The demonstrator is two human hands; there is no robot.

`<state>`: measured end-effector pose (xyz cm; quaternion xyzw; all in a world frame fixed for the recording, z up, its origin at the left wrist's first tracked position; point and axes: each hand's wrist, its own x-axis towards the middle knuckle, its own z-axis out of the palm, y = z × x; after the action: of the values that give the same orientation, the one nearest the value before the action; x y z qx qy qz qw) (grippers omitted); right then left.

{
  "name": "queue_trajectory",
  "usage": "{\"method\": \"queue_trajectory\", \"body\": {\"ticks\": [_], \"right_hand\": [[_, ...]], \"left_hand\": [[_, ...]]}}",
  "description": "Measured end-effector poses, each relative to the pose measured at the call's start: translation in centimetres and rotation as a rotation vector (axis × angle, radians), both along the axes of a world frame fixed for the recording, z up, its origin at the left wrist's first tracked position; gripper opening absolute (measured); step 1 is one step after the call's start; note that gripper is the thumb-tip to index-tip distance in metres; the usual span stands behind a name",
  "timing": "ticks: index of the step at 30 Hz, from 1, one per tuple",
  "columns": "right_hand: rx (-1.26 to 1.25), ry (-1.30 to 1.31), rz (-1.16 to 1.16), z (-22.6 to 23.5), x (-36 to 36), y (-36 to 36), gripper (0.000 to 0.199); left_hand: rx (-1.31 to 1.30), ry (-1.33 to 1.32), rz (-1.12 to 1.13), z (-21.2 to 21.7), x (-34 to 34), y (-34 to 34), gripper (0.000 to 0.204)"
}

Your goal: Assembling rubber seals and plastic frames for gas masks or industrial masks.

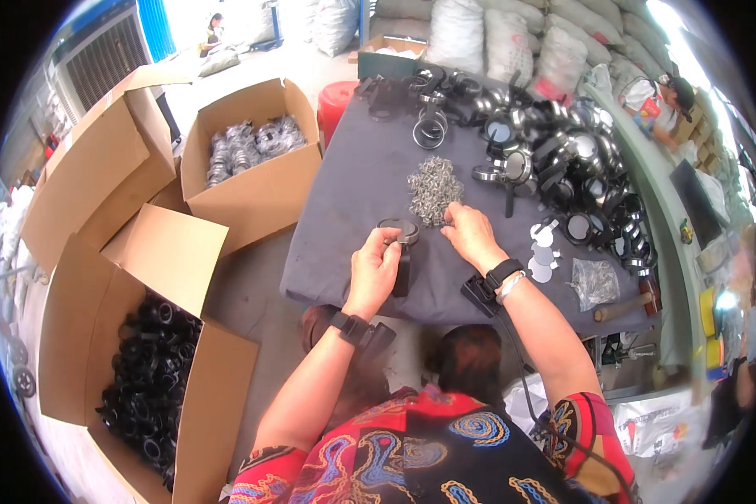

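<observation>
My left hand [374,267] is closed on a round metal-rimmed part with a black handle [402,277], near the front of the grey-covered table [332,202]. The ring faces away from me and the handle points back toward me. My right hand [474,237] has its fingertips pinched at the near edge of a heap of small shiny metal pieces [433,186]. Whatever is between those fingertips is too small to make out. Just right of this hand lie several flat grey-white discs with tabs [543,252].
Black-handled round metal parts [580,155] are piled along the table's right and far sides. A clear bag of small metal pieces [595,284] lies front right. Cardboard boxes [252,197] stand left, holding wrapped metal parts and black parts [151,378]. Another person [659,109] sits far right.
</observation>
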<state>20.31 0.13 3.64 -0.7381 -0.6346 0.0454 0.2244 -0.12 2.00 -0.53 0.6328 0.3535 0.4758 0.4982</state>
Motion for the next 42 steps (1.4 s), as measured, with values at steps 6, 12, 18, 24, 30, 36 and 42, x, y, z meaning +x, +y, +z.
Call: {"method": "queue_trajectory", "body": {"ticks": [6,12,18,24,30,36,42], "right_hand": [[-0.020,0.130,-0.010,0.4,0.4,-0.5,0.026],[0.122,-0.097,0.095,0.3,1.4,-2.3,0.025],[0.254,-0.126,0.056,-0.5,2.0,-0.6,0.005],[0.261,0.494,-0.017,0.7,-0.3,0.7,0.009],[0.226,0.786,0.157,1.8,-2.2,-0.4,0.007],[0.283,0.661,0.327,1.6,-5.0,-2.6,0.007],[0.463,0.308,0.432,0.8,-6.7,-2.8,0.007]], "left_hand": [[0.004,-0.016,-0.004,-0.3,0.0,0.0,0.015],[0.021,0.017,0.010,-0.1,-0.1,0.1,0.016],[0.035,-0.013,0.007,-0.1,0.1,0.1,0.017],[0.007,-0.005,0.020,0.3,0.0,-0.3,0.016],[-0.036,-0.036,0.007,0.3,-0.1,-0.3,0.017],[-0.031,-0.048,-0.009,0.0,0.0,0.2,0.017],[-0.086,-0.062,-0.037,0.2,-0.1,0.0,0.018]]}}
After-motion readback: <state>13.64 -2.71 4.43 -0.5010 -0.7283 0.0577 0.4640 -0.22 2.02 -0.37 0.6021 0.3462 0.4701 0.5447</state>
